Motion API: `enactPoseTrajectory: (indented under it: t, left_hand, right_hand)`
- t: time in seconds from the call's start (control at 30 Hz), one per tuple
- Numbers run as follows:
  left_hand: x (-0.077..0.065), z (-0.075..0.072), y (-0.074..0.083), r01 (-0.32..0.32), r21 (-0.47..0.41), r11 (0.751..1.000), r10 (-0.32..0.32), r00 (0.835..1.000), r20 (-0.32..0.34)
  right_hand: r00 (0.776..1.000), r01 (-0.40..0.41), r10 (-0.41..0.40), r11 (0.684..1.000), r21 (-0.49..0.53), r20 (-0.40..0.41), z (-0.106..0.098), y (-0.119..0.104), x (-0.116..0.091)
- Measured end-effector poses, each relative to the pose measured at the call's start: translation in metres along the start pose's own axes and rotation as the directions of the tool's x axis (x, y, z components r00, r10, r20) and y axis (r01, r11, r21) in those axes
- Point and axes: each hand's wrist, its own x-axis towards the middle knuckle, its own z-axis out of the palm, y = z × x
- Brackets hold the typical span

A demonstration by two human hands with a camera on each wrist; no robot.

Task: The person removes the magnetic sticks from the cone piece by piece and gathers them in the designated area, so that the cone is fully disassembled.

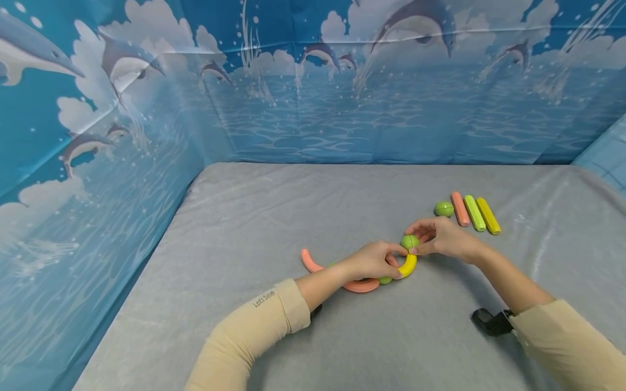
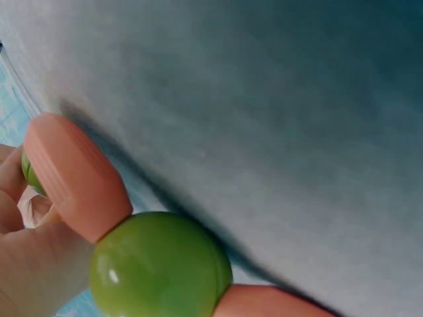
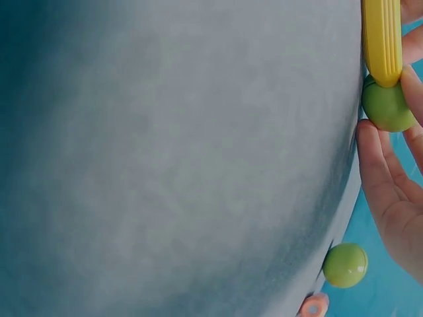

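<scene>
In the head view my left hand (image 1: 373, 261) holds a yellow curved stick (image 1: 409, 265) of a magnetic-style building toy. My right hand (image 1: 442, 238) pinches a green ball (image 1: 409, 242) at the far end of that stick. The right wrist view shows the ball against the yellow stick's tip, with fingertips on both sides of it. Below my left hand, another green ball (image 1: 385, 280) joins the yellow stick to a coral curved stick (image 1: 362, 286). A second coral curved stick (image 1: 311, 262) continues the chain leftward, and a green ball (image 2: 158, 264) links the coral sticks in the left wrist view.
Beyond my right hand lie a loose green ball (image 1: 444, 209) and a row of straight sticks: coral (image 1: 459, 209), lime green (image 1: 474, 213) and yellow (image 1: 488, 215). A grey cloth (image 1: 235, 233) covers the table. Blue dolphin-print curtains (image 1: 313, 119) stand behind and on the left.
</scene>
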Motion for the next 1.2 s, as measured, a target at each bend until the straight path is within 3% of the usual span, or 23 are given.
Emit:
enactPoseTrajectory:
  t: [0.47,0.73,0.83,0.93,1.0,1.07,1.2]
  left_hand:
    - [-0.001,-0.001,0.002,-0.012,0.041,0.999,0.012,1.0,-0.003]
    - [-0.002,0.0,0.001,-0.018,0.025,1.0,0.018,1.0,-0.009]
    - [-0.002,0.0,0.001,-0.017,0.015,1.0,0.017,1.0,-0.012]
    - [-0.002,0.0,0.0,-0.009,0.013,1.0,0.009,1.0,-0.013]
    - [-0.002,0.0,0.0,-0.007,0.006,1.0,0.007,1.0,-0.012]
    - [-0.001,0.0,0.0,-0.007,-0.003,1.0,0.007,1.0,-0.007]
    - [0.0,0.0,0.0,0.001,-0.027,1.0,-0.001,1.0,-0.008]
  right_hand:
    - [0.999,-0.045,0.045,0.999,0.016,0.03,-0.003,-0.003,0.0]
    - [0.997,0.063,-0.069,0.979,-0.193,-0.026,0.004,-0.011,0.0]
    - [0.989,0.111,-0.134,0.952,-0.284,-0.063,0.007,-0.012,0.001]
    - [0.968,0.16,-0.222,0.906,-0.391,-0.119,0.009,-0.013,0.003]
    - [0.955,0.161,-0.248,0.894,-0.418,-0.163,0.009,-0.012,0.004]
    - [0.95,0.138,-0.237,0.902,-0.41,-0.203,0.008,-0.01,0.003]
    - [0.958,0.052,-0.132,0.952,-0.302,-0.254,0.002,-0.008,-0.001]
